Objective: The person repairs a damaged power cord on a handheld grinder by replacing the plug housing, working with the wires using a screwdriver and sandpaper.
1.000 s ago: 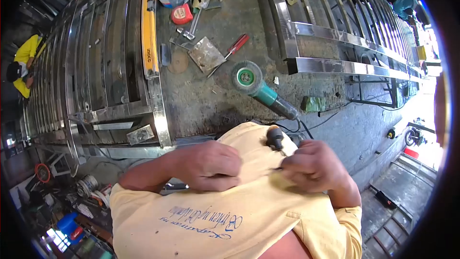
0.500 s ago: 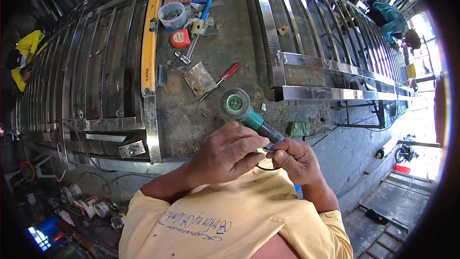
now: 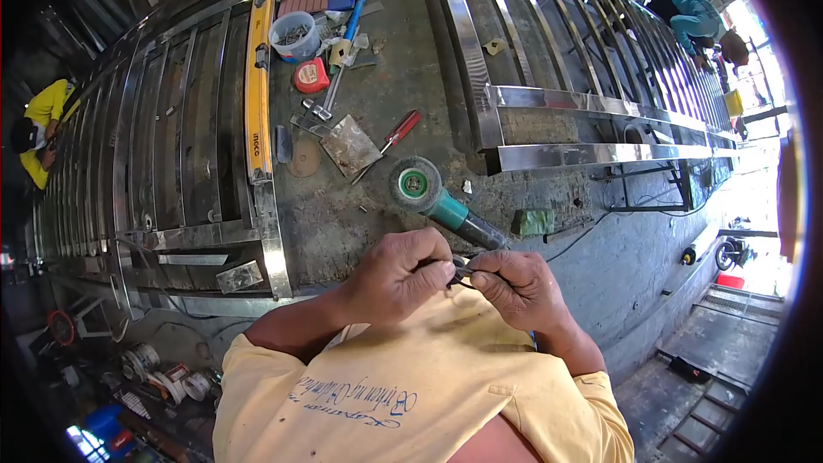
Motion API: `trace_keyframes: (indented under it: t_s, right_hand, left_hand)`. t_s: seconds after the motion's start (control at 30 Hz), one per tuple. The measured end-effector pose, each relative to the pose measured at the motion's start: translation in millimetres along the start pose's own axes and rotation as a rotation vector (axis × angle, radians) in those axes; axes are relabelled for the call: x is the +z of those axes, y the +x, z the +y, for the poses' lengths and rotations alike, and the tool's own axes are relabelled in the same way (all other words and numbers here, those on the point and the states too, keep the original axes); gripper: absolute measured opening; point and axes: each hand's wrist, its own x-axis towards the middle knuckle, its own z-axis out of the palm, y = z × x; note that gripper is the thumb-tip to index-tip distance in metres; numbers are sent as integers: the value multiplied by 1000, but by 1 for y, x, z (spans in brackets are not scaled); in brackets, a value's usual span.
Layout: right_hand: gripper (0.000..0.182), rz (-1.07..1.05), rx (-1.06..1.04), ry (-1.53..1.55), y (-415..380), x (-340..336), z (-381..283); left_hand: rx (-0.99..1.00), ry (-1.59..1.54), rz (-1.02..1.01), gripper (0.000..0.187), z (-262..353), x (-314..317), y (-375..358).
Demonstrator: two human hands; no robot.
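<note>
Just above my yellow shirt, my left hand and my right hand are close together in front of my chest. Both are closed in pinches on a thin black cord, which loops between the fingertips. Its ends are hidden by the fingers. Past the hands, an angle grinder lies on the worktable, its round grey disc with a green centre facing up. Beyond the disc lie a red-handled screwdriver and a worn square metal plate.
A yellow level lies along the left metal frame. Near it are a tub of screws, a red tape measure and a blue-handled tool. Another barred frame extends right. One person works far left, another far right.
My left hand has drawn its fingers into a tighter pinch, and the cord's loop sits higher between the hands. The view has shifted slightly; the grinder and tools stay put.
</note>
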Motion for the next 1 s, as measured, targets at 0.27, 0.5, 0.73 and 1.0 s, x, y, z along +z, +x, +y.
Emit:
trace_keyframes:
  t_s: [0.27,0.5,0.73,1.0]
  right_hand:
    - [20,69,175,303,4,9,22]
    - [24,1,239,378,37,33,33]
    - [33,-113,124,-44,111,36,39]
    - [43,-201,71,-676,270,112,156]
  left_hand:
    - [-107,-407,382,43,-21,-17,-7]
    - [30,-262,272,30,-42,24,-5]
    - [-177,-784,577,33,-85,-6,-21]
    - [-340,-452,706,36,-106,-35,-60]
